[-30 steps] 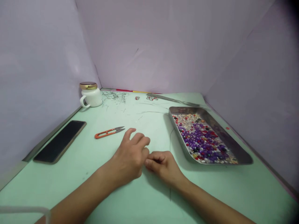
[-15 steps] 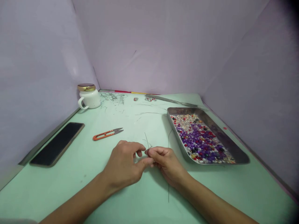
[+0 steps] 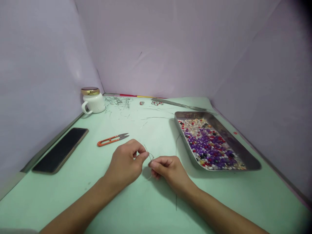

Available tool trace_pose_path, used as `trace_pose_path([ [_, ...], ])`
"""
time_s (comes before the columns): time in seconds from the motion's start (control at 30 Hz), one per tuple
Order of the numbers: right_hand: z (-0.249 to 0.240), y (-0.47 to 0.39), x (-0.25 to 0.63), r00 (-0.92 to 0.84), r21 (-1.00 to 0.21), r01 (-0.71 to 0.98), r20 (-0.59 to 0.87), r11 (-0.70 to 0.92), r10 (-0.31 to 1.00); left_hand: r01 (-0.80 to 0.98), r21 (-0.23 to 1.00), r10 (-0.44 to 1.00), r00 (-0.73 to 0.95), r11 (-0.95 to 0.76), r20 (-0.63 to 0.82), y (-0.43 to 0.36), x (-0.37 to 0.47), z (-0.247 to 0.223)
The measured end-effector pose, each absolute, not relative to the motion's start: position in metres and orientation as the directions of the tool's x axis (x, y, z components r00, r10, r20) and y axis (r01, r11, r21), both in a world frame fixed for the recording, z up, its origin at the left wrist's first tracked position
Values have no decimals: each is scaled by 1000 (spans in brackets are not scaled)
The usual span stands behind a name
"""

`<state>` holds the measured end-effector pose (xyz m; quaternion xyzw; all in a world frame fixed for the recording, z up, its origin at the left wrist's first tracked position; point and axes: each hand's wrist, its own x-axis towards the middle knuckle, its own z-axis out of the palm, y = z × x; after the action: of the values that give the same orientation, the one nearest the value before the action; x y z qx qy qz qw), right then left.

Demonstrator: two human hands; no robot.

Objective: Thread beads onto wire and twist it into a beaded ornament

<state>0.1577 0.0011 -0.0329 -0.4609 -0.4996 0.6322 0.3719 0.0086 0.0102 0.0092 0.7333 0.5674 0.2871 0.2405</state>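
Between my fingertips runs a thin dark wire [image 3: 151,156], bent into a small loop near the middle. My left hand [image 3: 129,161] pinches one end of it between thumb and forefinger. Just to the right, my right hand [image 3: 169,169] grips the wire close to the loop, its other fingers curled beneath. Whatever else sits inside the right fingertips is too small to make out. Orange-handled thread snips [image 3: 112,139] lie beyond my left hand. A metal tray [image 3: 187,146] of purple, red, black and pale beads [image 3: 207,143] stands to the right of my right hand.
A dark phone [image 3: 60,150] lies at the left, with a white lidded mug [image 3: 94,102] behind it. Wire scraps [image 3: 119,102], small beaded pieces [image 3: 157,103] and a bundle of long wires [image 3: 180,105] lie at the back. Another wire [image 3: 176,151] passes under my right arm.
My left hand has drawn back slightly leftward and closed its thumb and forefinger on the wire end. The right hand has shifted a little left, still pinching.
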Motion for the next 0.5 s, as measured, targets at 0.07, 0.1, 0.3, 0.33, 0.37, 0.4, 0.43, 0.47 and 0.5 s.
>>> trace_pose_path([
  [0.07,-32,1,157,-331,-980,25,-194,-197,923,715,603,930,198,-354,311,9,11,7],
  [0.1,-32,1,157,-345,-982,20,-185,-190,920,717,569,901,203,-404,383,8,12,6],
  [0.3,-33,4,159,-289,-947,-197,-191,-253,938,751,597,953,153,-283,261,2,12,9],
  [0.33,-34,4,160,-287,-945,-209,-186,-251,940,771,594,973,182,-229,139,0,12,10],
  [0.37,-34,4,160,-289,-945,-212,-183,-249,940,793,578,977,207,-196,47,-2,12,12],
  [0.4,-34,4,160,-292,-946,-209,-182,-249,939,810,557,973,229,-185,-9,-4,13,13],
  [0.43,-34,4,160,-297,-947,-206,-181,-248,937,816,544,967,252,-196,-28,-5,13,13],
  [0.47,-34,4,160,-305,-948,-204,-177,-245,936,812,539,961,276,-222,-21,-6,14,14],
  [0.5,-34,4,160,-314,-949,-204,-168,-240,934,801,546,955,297,-245,-7,-6,14,15],
])
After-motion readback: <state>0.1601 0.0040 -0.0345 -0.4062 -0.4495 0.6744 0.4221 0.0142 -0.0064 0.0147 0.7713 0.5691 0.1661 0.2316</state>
